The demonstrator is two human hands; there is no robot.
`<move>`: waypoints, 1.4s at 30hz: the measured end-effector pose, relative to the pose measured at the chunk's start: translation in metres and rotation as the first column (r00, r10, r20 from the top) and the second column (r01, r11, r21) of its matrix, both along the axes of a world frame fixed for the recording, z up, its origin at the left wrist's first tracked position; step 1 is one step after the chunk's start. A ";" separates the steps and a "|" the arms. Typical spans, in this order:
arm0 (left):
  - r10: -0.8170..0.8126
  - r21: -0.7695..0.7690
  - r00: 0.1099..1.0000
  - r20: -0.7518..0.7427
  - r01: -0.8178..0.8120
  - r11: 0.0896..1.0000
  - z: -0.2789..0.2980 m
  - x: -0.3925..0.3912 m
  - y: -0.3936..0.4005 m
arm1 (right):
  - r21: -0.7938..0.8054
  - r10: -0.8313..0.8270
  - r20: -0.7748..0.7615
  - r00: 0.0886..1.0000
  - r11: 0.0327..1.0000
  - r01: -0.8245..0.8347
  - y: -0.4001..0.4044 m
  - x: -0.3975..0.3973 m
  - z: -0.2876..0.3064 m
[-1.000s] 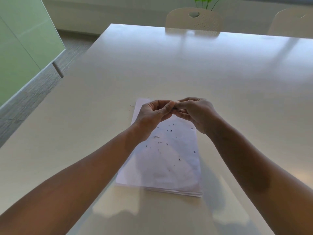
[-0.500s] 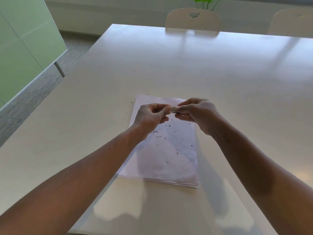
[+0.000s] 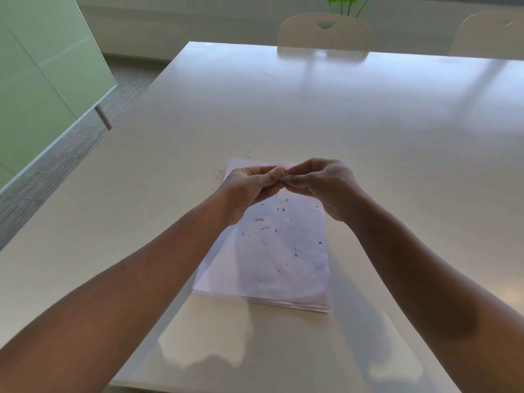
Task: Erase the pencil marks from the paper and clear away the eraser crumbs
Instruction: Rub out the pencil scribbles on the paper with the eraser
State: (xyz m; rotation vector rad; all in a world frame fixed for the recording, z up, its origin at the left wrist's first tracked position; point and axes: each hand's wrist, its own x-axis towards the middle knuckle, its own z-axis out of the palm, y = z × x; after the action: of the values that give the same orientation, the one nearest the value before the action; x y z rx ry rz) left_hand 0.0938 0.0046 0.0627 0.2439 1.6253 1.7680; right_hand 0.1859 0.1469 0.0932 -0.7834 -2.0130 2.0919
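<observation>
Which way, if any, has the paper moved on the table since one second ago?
No. The paper sits as before: the crumbs on the table lie just as near its far left corner.

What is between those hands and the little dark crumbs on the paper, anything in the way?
Nothing visible. Both hands, left hand and right hand, meet fingertip to fingertip above the far end of the paper. The eraser crumbs lie scattered in the open just below and nearer, uncovered.

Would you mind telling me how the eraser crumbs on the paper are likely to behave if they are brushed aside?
The crumbs look tiny and thin, so probably light and easily scattered. Some already lie on the table beyond the paper, so a sweep may spread them.
</observation>
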 end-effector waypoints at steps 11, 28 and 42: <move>0.287 -0.001 0.958 0.028 -0.287 0.958 0.003 0.000 0.001 | 0.005 -0.061 -0.024 0.998 0.998 0.061 -0.002 -0.010 -0.003; 0.164 -0.008 0.987 -0.002 -0.164 0.986 0.005 0.003 0.001 | 0.083 -0.011 -0.068 0.998 0.996 0.016 -0.007 -0.004 -0.006; 0.182 0.059 0.973 -0.145 -0.175 0.983 0.028 0.001 -0.002 | -0.203 -0.053 -0.134 0.990 0.979 0.025 0.002 -0.008 0.008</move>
State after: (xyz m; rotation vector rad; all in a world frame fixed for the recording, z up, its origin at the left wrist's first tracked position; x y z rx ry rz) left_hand 0.0950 0.0028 0.0903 0.2645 1.7614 1.9646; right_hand 0.1776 0.1488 0.1007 -0.6789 -1.7223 2.2841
